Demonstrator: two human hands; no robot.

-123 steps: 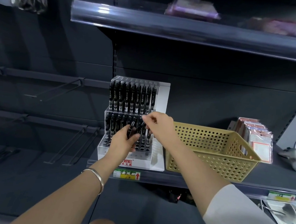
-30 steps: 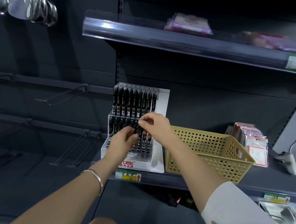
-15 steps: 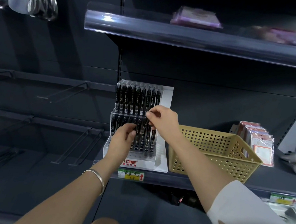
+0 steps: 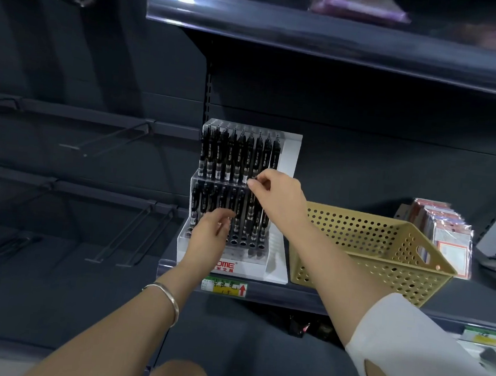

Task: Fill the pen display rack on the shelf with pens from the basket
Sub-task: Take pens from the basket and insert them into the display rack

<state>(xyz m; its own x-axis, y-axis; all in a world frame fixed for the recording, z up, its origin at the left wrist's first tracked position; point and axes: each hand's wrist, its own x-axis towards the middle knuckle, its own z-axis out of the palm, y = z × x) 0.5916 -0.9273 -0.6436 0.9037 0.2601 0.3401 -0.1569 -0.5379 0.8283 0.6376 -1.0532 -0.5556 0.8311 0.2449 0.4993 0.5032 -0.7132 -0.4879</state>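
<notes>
The right hand (image 4: pixel 279 195) reaches up-left across the tiered pen display rack (image 4: pixel 236 205) on the shelf (image 4: pixel 336 301), its grip pinching the top of a black pen (image 4: pixel 250 209) in the middle tier. The left hand (image 4: pixel 210 234) hovers lower, fingers loosely curled at the rack's front holes; what its grip holds cannot be told. The yellow basket (image 4: pixel 367 254) sits just right of the rack.
</notes>
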